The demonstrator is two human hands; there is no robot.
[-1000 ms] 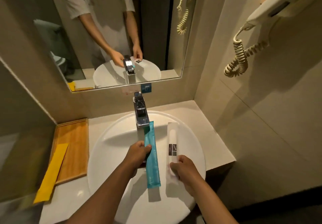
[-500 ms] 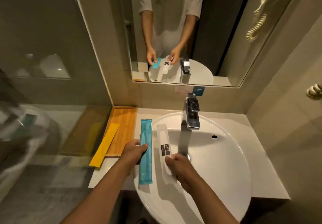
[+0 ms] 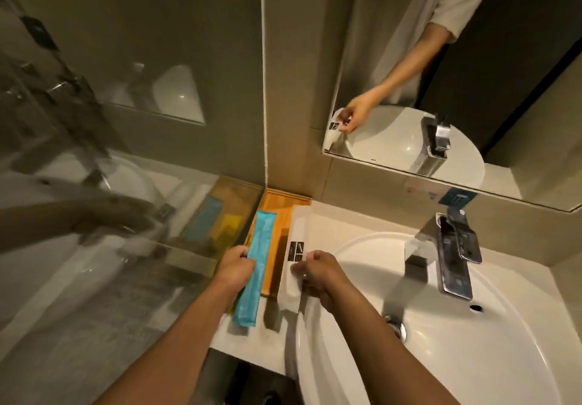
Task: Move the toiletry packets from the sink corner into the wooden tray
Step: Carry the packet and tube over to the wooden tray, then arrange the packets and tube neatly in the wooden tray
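Note:
My left hand (image 3: 235, 266) grips a long teal packet (image 3: 255, 266) by its left edge and holds it lengthwise over the wooden tray (image 3: 277, 206). My right hand (image 3: 318, 270) pinches a long white packet (image 3: 294, 255) with a black label, over the tray's right edge and the counter beside it. The tray lies in the counter's left corner against the glass panel. Both packets hide most of the tray's floor. I cannot tell whether either packet touches the wood.
A round white sink (image 3: 441, 326) with a chrome tap (image 3: 447, 256) fills the counter to the right. A mirror (image 3: 441, 89) hangs above it. A glass shower panel (image 3: 126, 184) stands directly left of the tray and reflects the packets.
Both hands have carried the teal and white packets leftward from over the basin to above the tray. The yellow packet seen earlier in the tray is now hidden under them.

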